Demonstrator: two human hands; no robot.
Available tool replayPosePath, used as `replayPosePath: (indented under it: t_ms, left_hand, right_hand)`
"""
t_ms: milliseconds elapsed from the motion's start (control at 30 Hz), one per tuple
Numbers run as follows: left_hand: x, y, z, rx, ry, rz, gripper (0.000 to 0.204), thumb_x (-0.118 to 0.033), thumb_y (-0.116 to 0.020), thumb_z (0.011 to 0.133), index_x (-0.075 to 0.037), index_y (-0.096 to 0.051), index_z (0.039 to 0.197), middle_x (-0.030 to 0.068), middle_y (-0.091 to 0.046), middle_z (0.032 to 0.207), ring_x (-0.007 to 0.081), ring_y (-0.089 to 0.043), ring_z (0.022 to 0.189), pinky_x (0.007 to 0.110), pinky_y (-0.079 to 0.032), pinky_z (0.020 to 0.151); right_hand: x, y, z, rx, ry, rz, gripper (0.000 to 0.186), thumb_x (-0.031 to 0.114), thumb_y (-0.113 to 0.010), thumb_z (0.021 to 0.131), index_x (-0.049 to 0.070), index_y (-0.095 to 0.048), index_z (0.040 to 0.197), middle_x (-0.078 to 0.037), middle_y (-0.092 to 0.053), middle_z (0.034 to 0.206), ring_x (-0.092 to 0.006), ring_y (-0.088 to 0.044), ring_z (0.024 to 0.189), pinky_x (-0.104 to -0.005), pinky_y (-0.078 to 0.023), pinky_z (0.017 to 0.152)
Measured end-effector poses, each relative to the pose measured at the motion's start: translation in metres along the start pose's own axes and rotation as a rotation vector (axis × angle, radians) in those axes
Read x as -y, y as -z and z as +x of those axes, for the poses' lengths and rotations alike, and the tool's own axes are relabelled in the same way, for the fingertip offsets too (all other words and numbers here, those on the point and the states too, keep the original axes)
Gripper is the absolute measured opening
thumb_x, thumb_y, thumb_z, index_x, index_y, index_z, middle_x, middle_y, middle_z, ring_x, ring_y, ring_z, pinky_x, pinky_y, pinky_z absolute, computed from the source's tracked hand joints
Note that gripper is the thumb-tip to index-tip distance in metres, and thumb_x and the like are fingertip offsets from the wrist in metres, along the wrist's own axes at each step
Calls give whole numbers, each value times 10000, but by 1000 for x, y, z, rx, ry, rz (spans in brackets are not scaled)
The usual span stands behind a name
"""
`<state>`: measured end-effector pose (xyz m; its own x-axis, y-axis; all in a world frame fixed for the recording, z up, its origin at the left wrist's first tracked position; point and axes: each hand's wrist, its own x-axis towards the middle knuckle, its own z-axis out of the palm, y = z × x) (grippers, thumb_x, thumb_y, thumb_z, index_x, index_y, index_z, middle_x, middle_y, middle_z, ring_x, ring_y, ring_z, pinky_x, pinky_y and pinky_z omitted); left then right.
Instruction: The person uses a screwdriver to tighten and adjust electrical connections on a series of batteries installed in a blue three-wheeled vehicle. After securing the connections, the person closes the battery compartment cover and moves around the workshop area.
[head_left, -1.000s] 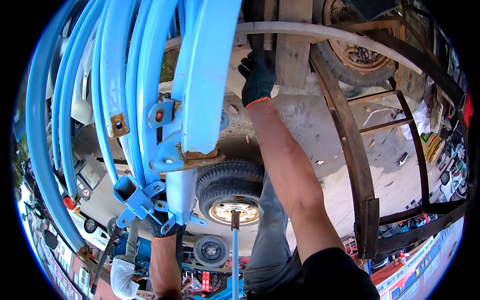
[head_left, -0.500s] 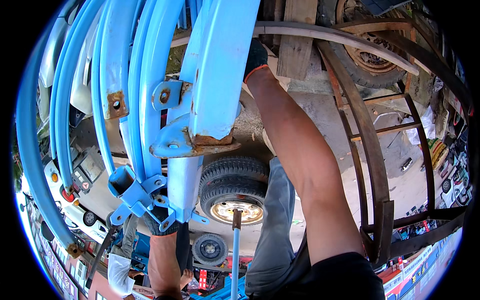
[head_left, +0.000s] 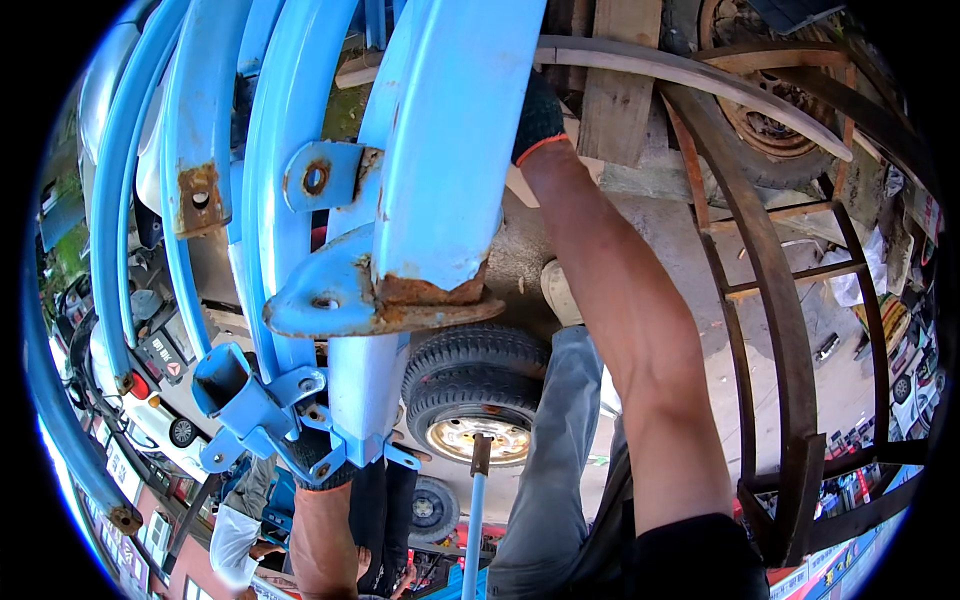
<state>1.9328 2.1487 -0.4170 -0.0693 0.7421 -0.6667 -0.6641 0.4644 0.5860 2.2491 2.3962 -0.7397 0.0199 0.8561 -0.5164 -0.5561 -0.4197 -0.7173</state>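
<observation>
My left hand, in a dark glove, is closed round the lower end of a long blue metal beam, beside its blue bracket. The bracket and beam hide part of the hand. Up and to the right, my right hand, in a dark glove with an orange cuff, touches the right edge of a wide blue beam; its fingers are hidden behind that edge. This wide beam ends in a rusty flange plate with a hole. Left of it a rusty-holed tab sticks out.
Several curved blue beams fill the left. Tyres lie below, beside a blue bar. At right stand a rusty frame and a wooden plank. Another person is at lower left.
The wide beam's flange now appears lower and larger. My right hand has shifted right and slightly down in view; the background has slid too. Both hands stay at the beams.
</observation>
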Motion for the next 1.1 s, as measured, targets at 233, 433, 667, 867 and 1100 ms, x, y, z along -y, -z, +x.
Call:
replayPosePath:
  t_ms: [233,433,667,867,1100]
  left_hand:
    - [10,-17,6,-138,-43,104,508,-455,-536,1065,-88,-557,1415,155,-685,1248,284,-700,1042,437,-614,863]
    - [10,-36,-16,-207,-26,108,471,-453,-525,1065,-87,-596,1351,109,-712,1140,224,-707,924,373,-614,785]
    - [-32,-52,-2,-84,173,5,442,-451,-512,1065,-85,-642,1277,55,-745,1013,155,-716,785,298,-615,693]
    - [17,-59,32,-288,-105,516,261,-334,-508,1078,-128,-620,1192,55,-688,1073,196,-668,977,361,-566,867]
    - [70,-53,-15,-408,32,162,686,-611,-454,1052,-41,-559,1417,117,-671,1300,287,-630,1205,485,-505,1013]
  right_hand:
    - [-21,23,26,-161,507,-1306,293,245,-802,862,74,-735,1090,-176,-758,1091,-379,-709,1035,-450,-559,900]
    - [53,-49,-73,-258,332,-945,270,186,-731,911,96,-711,1165,-161,-742,1104,-338,-700,1060,-426,-560,874]
    - [39,-30,-319,-405,-318,264,299,173,-620,1047,49,-622,1319,-85,-702,1175,-253,-705,1023,-362,-619,836]
    - [64,4,-392,-426,-617,634,330,158,-714,990,33,-633,1284,-102,-701,1142,-243,-712,997,-339,-626,800]
    - [94,21,-379,-207,-599,348,564,87,-744,937,65,-513,1452,-120,-665,1232,-273,-682,1108,-407,-635,875]
